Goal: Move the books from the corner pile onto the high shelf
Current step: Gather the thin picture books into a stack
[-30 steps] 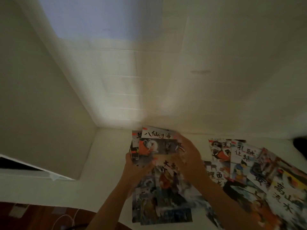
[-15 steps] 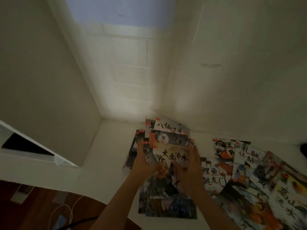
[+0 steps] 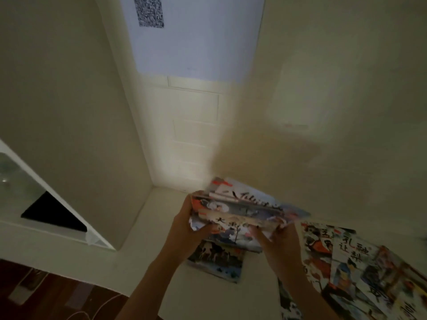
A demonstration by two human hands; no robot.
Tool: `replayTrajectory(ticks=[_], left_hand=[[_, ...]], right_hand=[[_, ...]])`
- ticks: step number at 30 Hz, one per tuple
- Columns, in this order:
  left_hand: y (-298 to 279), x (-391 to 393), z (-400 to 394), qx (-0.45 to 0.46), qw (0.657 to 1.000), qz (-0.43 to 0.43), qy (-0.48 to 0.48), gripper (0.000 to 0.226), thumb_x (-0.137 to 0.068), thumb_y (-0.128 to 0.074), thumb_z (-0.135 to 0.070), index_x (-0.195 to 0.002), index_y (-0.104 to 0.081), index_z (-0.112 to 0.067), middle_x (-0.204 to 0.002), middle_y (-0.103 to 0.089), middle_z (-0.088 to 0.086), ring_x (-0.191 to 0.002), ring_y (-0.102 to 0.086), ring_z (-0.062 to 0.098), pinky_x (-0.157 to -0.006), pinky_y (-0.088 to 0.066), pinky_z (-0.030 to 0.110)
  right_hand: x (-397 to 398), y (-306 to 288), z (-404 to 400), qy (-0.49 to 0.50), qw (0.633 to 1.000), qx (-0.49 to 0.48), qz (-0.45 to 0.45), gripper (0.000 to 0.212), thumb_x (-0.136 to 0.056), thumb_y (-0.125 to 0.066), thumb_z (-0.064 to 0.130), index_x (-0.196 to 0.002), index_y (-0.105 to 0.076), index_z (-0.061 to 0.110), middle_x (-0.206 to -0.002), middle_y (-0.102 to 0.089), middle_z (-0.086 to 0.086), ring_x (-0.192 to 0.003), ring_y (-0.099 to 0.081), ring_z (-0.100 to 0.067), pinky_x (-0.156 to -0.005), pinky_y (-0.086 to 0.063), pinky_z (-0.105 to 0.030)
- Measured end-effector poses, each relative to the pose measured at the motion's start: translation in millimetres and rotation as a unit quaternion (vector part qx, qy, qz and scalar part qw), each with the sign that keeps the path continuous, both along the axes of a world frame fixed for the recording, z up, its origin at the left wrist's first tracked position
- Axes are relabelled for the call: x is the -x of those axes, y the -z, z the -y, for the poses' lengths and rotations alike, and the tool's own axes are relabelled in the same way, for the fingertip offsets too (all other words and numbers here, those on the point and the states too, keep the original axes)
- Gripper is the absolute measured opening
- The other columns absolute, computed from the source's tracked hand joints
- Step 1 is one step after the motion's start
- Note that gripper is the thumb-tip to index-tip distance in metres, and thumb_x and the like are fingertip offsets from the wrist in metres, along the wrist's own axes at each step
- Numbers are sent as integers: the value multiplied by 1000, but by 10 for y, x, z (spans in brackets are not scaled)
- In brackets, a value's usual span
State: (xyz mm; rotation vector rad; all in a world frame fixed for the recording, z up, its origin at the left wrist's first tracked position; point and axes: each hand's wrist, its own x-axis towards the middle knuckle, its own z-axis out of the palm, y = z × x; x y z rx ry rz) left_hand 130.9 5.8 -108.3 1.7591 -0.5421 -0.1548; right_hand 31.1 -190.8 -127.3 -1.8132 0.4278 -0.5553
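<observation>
Head view: cream shelf surface point(image 3: 147, 227) lower left, panelled door point(image 3: 191, 125) at centre top; left hand point(image 3: 187, 229) and right hand point(image 3: 277, 241) clamp a stack of books point(image 3: 235, 213) at centre, now raised off one book point(image 3: 217, 259); spread books point(image 3: 351, 269) lower right.

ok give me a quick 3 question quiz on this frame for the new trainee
1. True or false: both hands grip the stack of picture books.
2. Which book lies flat beneath the lifted stack? A) the book with the dark horse cover B) a plain red book
3. Fill in: the spread of books lies to the person's ____ of the stack.

Key: 1 true, left hand and right hand hold opposite ends; 2 A; 3 right.
</observation>
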Motion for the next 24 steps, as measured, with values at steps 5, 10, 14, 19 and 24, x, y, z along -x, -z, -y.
replayTrajectory(ticks=[5,10,14,19,24], left_hand=[[278,8,53,-25,999,-44,-14,86,-74,-80,-12,-134,-24,-34,-97,-57,-9,-85,-63,7,-84,-52,35],[318,-28,-81,-134,990,1,-43,62,-68,-79,-53,-116,-45,-33,-111,-47,-24,-109,-45,0,-88,-37,18],[289,35,60,-88,990,-108,12,65,-68,-81,-43,-115,-42,-20,-84,-63,-3,-78,-65,2,-70,-51,18],[282,123,201,-51,990,-128,-37,35,-88,-62,3,-113,-41,-9,-86,-60,2,-71,-64,0,-65,-50,16],[285,-131,127,-120,978,-132,-109,47,-82,-71,-7,-123,-50,-16,-95,-60,-7,-78,-60,3,-58,-43,6]], right_hand=[[-80,178,-95,6,1000,-5,-1,66,-76,-77,9,-129,-44,32,-117,-54,39,-113,-51,15,-93,-40,-4],[-62,178,11,-36,999,8,-25,61,-82,-71,5,-131,-42,28,-130,-52,25,-126,-49,-2,-103,-42,-25],[-31,264,-141,-3,999,-8,-37,62,-77,-73,2,-128,-42,18,-112,-61,30,-105,-59,8,-83,-49,-10],[-111,333,-317,49,995,-42,-81,75,-84,-71,17,-145,-28,18,-132,-53,-2,-118,-55,-19,-100,-49,-40],[-324,282,-374,78,975,-67,-197,56,-84,-74,24,-131,-46,15,-108,-63,0,-89,-64,-12,-66,-52,-16]])
